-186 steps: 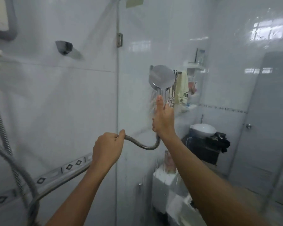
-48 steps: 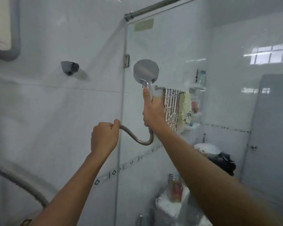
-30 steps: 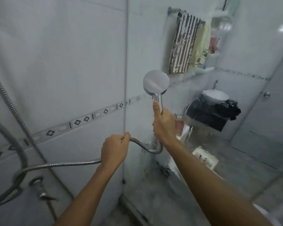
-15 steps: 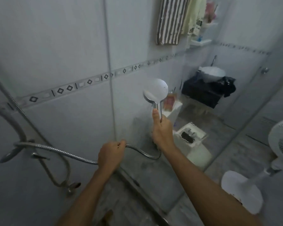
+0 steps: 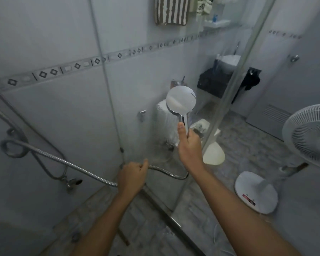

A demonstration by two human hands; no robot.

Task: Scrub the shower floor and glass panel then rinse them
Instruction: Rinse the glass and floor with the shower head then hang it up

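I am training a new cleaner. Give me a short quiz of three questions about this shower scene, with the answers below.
1. True or false: the right hand has its grip on the handle of the round chrome shower head.
2. What does the left hand hold? A) a striped towel B) the ribbed metal hose C) a scrubbing brush
3. Fill in (inside/outside): the white pedestal fan stands ____ the shower's clear glass panels.

Key: 1 true; 2 B; 3 outside.
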